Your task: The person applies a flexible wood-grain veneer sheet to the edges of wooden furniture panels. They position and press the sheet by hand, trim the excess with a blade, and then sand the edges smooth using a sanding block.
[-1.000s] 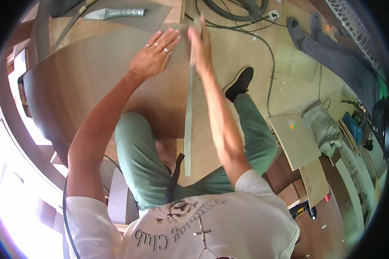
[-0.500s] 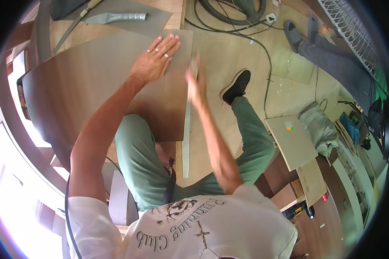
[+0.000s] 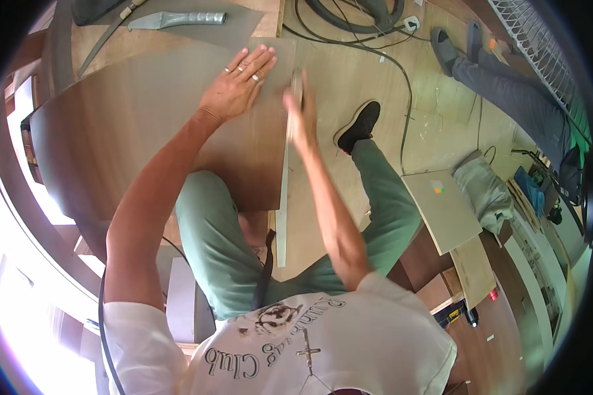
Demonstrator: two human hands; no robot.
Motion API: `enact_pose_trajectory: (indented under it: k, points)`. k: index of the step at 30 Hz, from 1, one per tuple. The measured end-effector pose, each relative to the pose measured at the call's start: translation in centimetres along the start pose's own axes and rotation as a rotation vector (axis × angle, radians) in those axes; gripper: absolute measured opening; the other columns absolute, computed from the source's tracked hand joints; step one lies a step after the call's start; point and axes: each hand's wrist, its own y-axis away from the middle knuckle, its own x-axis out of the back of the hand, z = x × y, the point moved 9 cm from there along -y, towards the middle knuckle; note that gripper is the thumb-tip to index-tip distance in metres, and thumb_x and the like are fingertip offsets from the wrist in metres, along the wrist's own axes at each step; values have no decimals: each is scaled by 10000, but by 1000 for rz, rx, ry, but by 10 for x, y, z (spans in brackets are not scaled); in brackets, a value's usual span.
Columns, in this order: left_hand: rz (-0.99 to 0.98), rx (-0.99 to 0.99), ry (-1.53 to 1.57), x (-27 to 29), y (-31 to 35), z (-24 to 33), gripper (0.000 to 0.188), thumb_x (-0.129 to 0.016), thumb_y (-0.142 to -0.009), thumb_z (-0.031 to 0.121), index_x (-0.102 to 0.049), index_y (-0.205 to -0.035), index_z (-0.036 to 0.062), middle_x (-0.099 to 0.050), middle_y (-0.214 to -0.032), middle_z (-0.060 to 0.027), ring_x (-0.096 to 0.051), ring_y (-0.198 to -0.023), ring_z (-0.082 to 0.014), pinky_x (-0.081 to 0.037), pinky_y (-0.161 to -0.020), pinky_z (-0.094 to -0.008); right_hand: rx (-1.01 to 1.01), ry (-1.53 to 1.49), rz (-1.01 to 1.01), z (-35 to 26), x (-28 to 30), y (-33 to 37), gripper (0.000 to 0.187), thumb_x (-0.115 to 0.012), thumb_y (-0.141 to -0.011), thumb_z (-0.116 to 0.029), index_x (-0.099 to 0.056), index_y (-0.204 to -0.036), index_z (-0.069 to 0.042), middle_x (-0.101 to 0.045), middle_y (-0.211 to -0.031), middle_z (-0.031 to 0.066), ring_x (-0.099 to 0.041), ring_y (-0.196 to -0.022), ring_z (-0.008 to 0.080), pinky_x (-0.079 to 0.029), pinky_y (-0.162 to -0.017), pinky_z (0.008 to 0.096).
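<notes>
A large brown panel [image 3: 145, 131] with a curved left side and a straight right edge lies before me, partly over my left knee. My left hand [image 3: 237, 85] rests flat on its far right part, fingers stretched and rings on them. At the panel's right edge my right hand [image 3: 303, 122] is closed round a narrow thing, smeared by motion; its kind cannot be made out. A pale strip [image 3: 282, 227] runs below that hand along the edge. Beyond the panel lie a grey tool [image 3: 178, 20] with a tapered end and a wooden-handled tool [image 3: 105, 49] with a long curved blade.
Black cables [image 3: 405, 112] and a thick hose [image 3: 349, 26] lie on the floor at the far right. Another person's legs [image 3: 514, 89] stretch in beside a wire rack [image 3: 537, 56]. Wooden boards [image 3: 441, 210] and a yellow-black power tool [image 3: 451, 315] are on my right.
My right hand has shifted slightly farther along the panel's edge, still blurred. My left hand stays flat on the panel. The whole view has tilted a little.
</notes>
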Motion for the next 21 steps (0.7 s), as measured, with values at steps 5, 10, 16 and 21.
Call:
enact_pose_trajectory:
  k: [5,10,16,21]
  points:
    - [29,-27,8,-1,-10,-1,618,-522,-993,161,-356,-1580,65,-330,-1653,-48,-264,-1547,-202,-205,-1282,-417,5,-55,-32,-39,-5,-46,904,-710,-936,-331,-219,-1619,0,-328,-1614,212,-363,-1468,294,-394,-1152,412]
    - [24,-7,-38,0,4,-5,611,-518,-996,167,-359,-1576,58,-334,-1650,-60,-266,-1546,-201,-199,-1285,-422,-26,-2,8,17,2,21,888,-703,-924,-279,-228,-1619,1,-324,-1625,219,-353,-1472,308,-370,-1168,424]
    - [42,-27,-55,-4,-3,-1,600,-516,-995,178,-380,-1568,63,-338,-1650,-56,-263,-1546,-210,-198,-1284,-423,32,-29,-6,-21,-4,-38,881,-703,-935,-321,-240,-1622,-19,-369,-1587,234,-390,-1444,319,-424,-1123,424]
    - [0,-18,21,-5,4,5,624,-524,-995,188,-351,-1582,66,-317,-1661,-67,-257,-1551,-215,-183,-1286,-424,64,139,5,14,10,4,871,-715,-937,-324,-260,-1618,-28,-382,-1565,224,-433,-1404,302,-464,-1080,383]
